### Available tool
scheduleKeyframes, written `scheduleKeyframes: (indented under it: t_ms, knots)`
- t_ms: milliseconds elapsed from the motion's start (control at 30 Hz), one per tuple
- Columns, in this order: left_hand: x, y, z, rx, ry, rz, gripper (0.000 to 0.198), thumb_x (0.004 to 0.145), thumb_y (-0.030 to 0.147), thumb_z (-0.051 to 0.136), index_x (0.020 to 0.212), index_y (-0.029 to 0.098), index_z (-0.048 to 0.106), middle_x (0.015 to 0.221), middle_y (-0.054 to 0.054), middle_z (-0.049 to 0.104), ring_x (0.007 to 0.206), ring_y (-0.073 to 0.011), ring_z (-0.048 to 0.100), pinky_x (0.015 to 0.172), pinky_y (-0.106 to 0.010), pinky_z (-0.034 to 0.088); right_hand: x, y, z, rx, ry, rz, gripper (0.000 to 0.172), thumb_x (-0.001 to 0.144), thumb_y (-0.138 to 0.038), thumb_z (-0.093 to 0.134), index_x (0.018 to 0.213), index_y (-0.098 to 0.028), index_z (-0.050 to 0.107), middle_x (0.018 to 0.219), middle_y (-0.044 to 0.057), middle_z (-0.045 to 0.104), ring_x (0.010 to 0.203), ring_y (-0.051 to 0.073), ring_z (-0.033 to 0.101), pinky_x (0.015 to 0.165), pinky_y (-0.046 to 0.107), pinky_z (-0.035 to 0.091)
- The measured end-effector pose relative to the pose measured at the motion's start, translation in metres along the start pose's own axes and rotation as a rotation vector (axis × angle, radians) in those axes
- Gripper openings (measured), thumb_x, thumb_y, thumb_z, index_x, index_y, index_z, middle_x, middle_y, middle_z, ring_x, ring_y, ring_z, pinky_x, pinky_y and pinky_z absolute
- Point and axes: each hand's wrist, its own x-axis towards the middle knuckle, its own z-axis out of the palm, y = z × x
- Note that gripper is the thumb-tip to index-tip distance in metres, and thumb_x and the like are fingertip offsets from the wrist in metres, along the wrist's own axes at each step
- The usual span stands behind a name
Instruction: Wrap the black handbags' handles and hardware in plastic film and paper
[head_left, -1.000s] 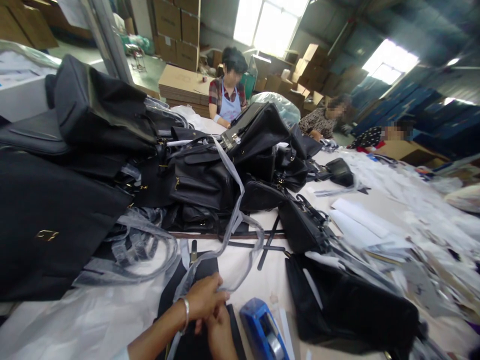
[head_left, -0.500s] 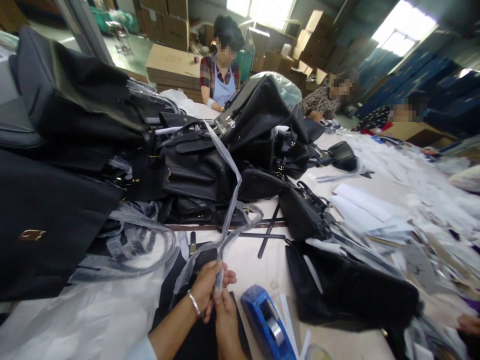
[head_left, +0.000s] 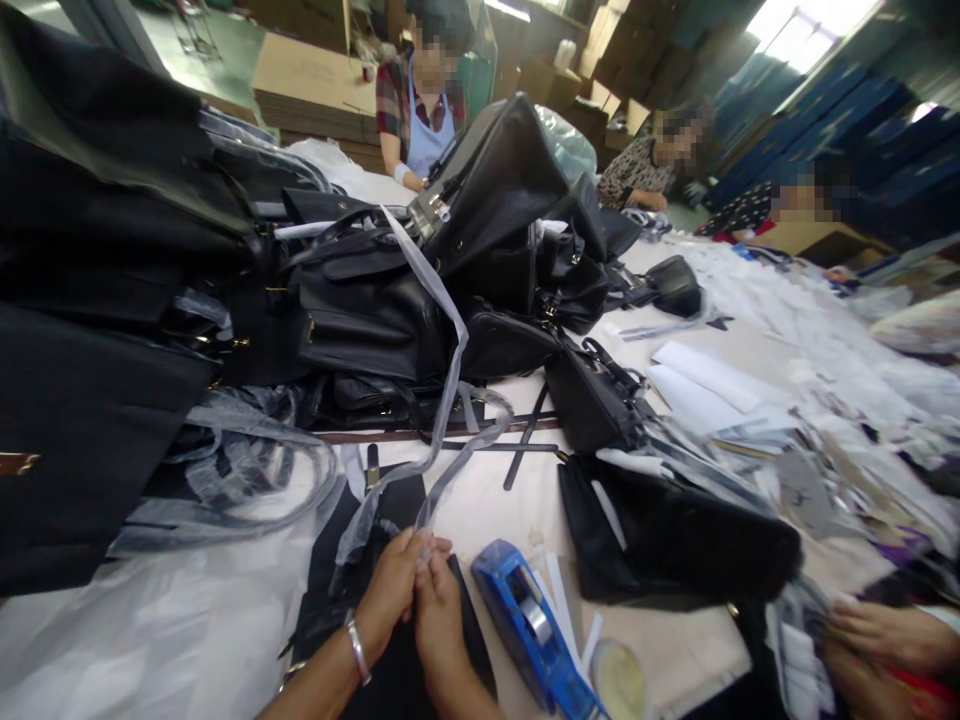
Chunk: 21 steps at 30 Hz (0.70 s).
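Both hands meet over a flat black leather bag (head_left: 319,590) at the near edge of the table. My left hand (head_left: 389,580), with a silver bangle at the wrist, is closed in a pinch on a strap (head_left: 454,375) wrapped in clear plastic. Fingertips of my right hand (head_left: 441,605) press on the same strap beside the left ones. The strap loops away from the hands and runs up over the pile of black handbags (head_left: 375,320). Just right of the hands lies a blue tape dispenser (head_left: 525,620).
A black bag (head_left: 675,530) lies to the right, beside a round tape roll (head_left: 619,678). Plastic wrapping (head_left: 172,630) covers the left front. Another person's hands (head_left: 885,640) are at the lower right. Several co-workers sit across the table, one in a blue apron (head_left: 427,130).
My hands have drawn closer together on the strap and moved slightly down and left in view. The camera view has shifted. The other person's hands at right show more fully.
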Motion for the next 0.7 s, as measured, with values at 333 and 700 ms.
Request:
scheduleKeyframes:
  t_ms: [333, 700]
  knots:
    - [0.036, 0.052, -0.017, -0.185, -0.053, 0.07, 0.041, 0.079, 0.055, 0.054, 0.092, 0.017, 0.059, 0.077, -0.003, 0.068, 0.07, -0.017, 0.066, 0.062, -0.025, 0.049, 0.009, 0.028, 0.002, 0.022, 0.007, 0.058, 0.047, 0.082, -0.065, 0.044, 0.077, -0.019, 0.047, 0.049, -0.009, 0.037, 0.039, 0.006, 0.033, 0.038, 0.017, 0.027]
    - [0.022, 0.015, 0.007, -0.247, 0.133, 0.052, 0.035, 0.075, 0.055, 0.051, 0.072, 0.02, 0.048, 0.056, 0.005, 0.056, 0.04, -0.0097, 0.052, 0.036, -0.018, 0.037, -0.003, 0.008, 0.004, 0.003, 0.027, 0.025, 0.044, 0.082, -0.062, 0.048, 0.085, -0.019, 0.054, 0.053, -0.007, 0.04, 0.043, 0.008, 0.034, 0.039, 0.018, 0.029]
